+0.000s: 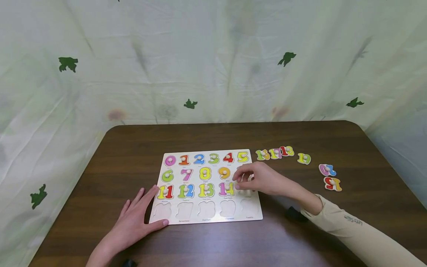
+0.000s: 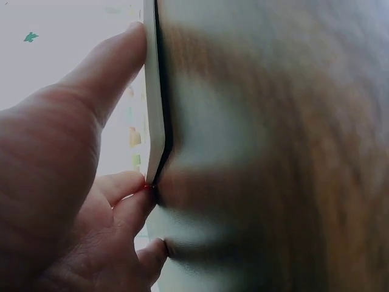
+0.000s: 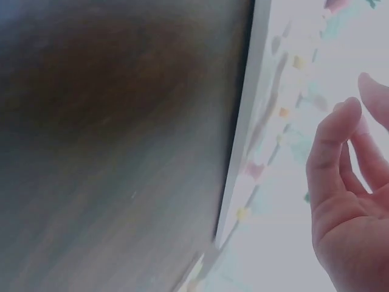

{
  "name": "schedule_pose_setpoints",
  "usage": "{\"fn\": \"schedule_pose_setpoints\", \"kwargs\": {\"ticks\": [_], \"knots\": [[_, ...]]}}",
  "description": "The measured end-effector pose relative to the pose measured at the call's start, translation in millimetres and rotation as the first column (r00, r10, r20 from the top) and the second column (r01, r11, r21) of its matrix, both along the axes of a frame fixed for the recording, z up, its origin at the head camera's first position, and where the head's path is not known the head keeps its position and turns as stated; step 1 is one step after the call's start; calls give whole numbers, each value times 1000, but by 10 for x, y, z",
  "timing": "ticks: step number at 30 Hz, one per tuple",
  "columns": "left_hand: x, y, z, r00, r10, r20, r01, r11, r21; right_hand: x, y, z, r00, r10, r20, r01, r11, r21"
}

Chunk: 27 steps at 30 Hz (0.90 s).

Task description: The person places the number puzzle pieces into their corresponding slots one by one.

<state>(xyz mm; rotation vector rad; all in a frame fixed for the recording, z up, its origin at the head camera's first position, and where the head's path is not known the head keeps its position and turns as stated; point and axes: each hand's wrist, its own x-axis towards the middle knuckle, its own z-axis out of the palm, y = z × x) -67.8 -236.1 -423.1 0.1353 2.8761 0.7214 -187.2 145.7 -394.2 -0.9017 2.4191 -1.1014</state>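
A white number puzzle board lies on the table, with knobbed number pieces in its upper rows. My left hand rests at the board's left side, thumb and fingers spread against its edge; the left wrist view shows the thumb along that edge. Over the board's right part hovers my right hand, beside the number 14 piece. Its fingers are bent, and in the right wrist view a gap shows between the thumb and fingertips, with nothing held. This hand partly covers the recesses beneath it.
Right of the board lie loose pieces: 16, 17, 18, 19, 20 and 15. Empty recesses line the board's front row. A pale curtain hangs behind the dark wooden table.
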Motion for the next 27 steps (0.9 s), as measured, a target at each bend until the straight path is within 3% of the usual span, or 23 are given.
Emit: {"fn": "schedule_pose_setpoints", "kwargs": {"ticks": [11,19,27], "knots": [[3,2,1,1000,-6,-14,6,1000,-12,103,616,43,989,-137,63,140,990,-37],[17,-7,-3,1000,-2,-9,1,1000,-12,15,1181,86,955,-285,-79,286,958,-1],[8,0,-18,1000,3,-7,-3,1000,-20,-124,1707,102,950,-300,-88,305,952,40]]}}
